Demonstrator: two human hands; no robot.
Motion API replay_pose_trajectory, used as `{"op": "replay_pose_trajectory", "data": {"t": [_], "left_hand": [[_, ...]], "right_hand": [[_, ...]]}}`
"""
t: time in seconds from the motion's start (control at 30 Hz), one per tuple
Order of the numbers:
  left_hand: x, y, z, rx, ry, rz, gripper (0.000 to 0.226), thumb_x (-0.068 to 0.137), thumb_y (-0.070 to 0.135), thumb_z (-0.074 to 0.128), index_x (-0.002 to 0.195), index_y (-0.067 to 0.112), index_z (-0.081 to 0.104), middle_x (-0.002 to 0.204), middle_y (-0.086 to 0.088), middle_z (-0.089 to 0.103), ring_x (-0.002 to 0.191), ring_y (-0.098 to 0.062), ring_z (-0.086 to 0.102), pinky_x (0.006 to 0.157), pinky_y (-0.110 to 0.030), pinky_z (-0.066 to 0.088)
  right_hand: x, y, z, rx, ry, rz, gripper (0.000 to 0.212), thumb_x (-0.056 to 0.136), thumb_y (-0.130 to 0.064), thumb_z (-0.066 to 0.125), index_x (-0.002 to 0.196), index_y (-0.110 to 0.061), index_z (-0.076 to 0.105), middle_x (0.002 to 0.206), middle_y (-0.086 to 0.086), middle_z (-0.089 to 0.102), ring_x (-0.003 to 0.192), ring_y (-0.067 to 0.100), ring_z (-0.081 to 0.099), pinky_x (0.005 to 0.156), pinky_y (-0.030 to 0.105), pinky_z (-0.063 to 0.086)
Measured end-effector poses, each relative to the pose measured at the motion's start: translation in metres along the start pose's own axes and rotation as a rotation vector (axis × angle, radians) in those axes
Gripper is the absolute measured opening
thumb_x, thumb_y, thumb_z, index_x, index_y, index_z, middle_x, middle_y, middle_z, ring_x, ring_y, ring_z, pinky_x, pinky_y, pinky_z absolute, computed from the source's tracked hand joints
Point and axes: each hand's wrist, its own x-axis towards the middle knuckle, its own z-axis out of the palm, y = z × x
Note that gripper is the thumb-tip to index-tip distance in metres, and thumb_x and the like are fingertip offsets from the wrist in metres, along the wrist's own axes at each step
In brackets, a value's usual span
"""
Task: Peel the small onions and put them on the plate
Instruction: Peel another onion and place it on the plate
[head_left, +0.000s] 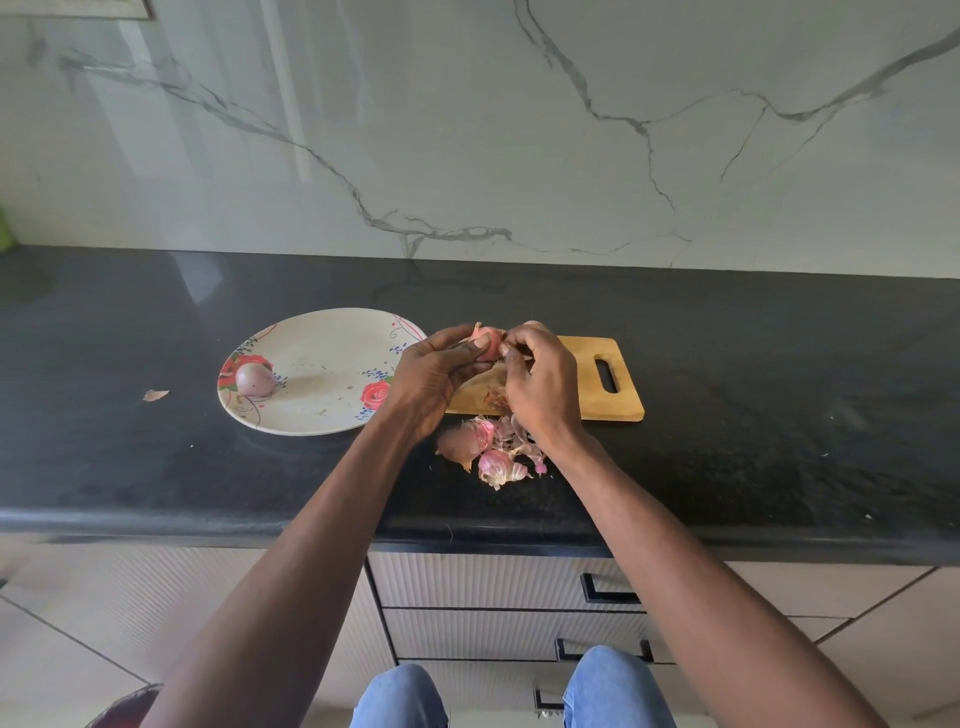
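My left hand (434, 376) grips a small pink onion (491, 344) above the left end of the wooden cutting board (582, 389). My right hand (540, 387) pinches its loose papery skin from the right side. One peeled onion (254, 379) lies on the left part of the white floral plate (322, 343). Part of another onion (535, 324) shows just beyond my right hand's fingers, mostly hidden.
A heap of onion skins (491, 452) lies on the black counter in front of the board. A single skin scrap (155, 395) lies left of the plate. The marble wall rises behind. Drawers with black handles (602, 590) sit below the counter edge.
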Motion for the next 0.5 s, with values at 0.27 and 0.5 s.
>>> {"op": "replay_pose_trajectory", "data": {"t": [0.27,0.5], "left_hand": [[-0.0006,0.0029,-0.0005,0.011,0.034,-0.044,0.028,0.095,-0.004,0.058,0.123,-0.01,0.058,0.112,-0.025,0.069,0.087,-0.026,0.074,0.074,-0.028,0.062],[-0.0035,0.0057,0.0009,0.041,0.034,-0.102,0.016,0.101,0.009,0.053,0.111,-0.001,0.06,0.105,-0.025,0.068,0.08,-0.025,0.071,0.072,-0.028,0.062]], "right_hand": [[-0.0003,-0.0003,0.0009,0.006,0.005,0.031,0.008,0.094,0.004,0.06,0.099,-0.002,0.061,0.097,0.009,0.063,0.087,0.014,0.059,0.071,0.007,0.044],[0.0011,-0.0005,0.0001,0.032,0.028,0.094,0.006,0.098,0.003,0.056,0.1,-0.003,0.057,0.096,0.006,0.061,0.086,0.016,0.061,0.066,0.012,0.048]]}}
